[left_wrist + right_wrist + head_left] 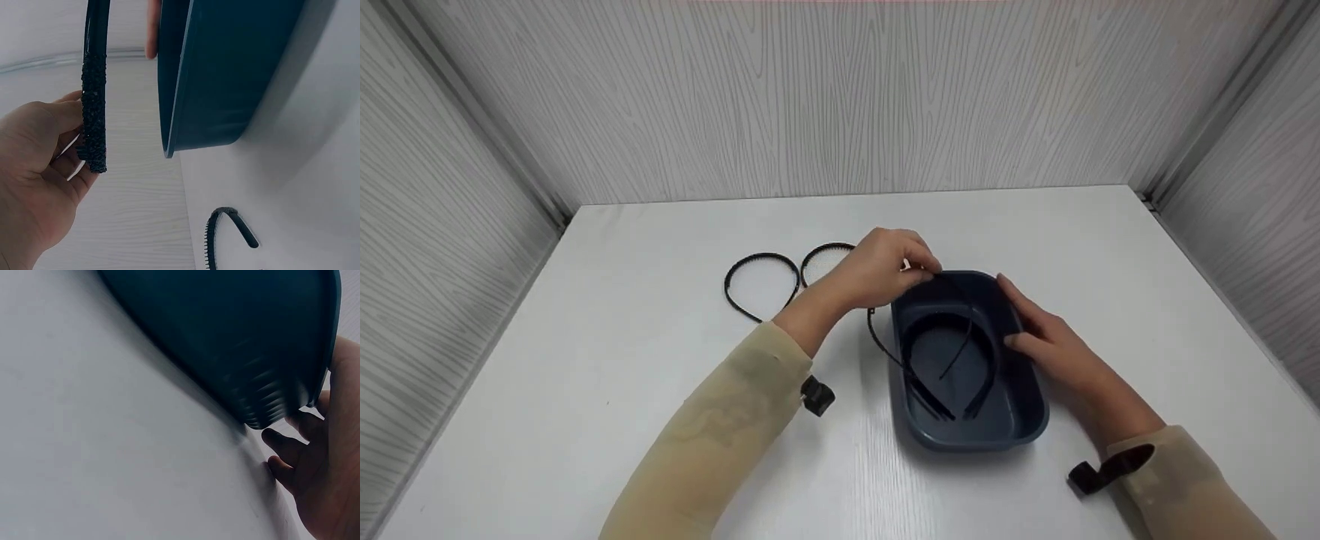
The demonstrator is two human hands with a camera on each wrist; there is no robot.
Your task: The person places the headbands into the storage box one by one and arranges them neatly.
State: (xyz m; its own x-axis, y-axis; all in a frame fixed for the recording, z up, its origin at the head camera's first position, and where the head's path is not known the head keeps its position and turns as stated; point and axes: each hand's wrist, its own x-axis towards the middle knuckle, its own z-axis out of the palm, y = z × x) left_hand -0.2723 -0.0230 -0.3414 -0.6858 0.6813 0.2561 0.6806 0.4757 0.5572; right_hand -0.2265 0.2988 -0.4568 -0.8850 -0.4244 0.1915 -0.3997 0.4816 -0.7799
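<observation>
My left hand (pixel 889 266) pinches a thin black headband (pixel 94 112) above the left rim of a dark blue plastic basin. In the left wrist view, part of the headband has a rough, beaded-looking surface. Inside the basin (pixel 1027 405) lies black headband material (pixel 991 371); overlap hides how many bands there are. My right hand (pixel 1054 349) grips the basin's right side, thumb over the rim and fingers along the outer wall. The right wrist view shows several fingertips (pixel 275 437) by the basin's lower edge.
Two more black headbands lie on the white table left of the basin: one fully rounded (pixel 727 289), the other (pixel 829 245) partly hidden behind my left wrist. White wood-grain panels (pixel 840 97) stand at the back and both sides.
</observation>
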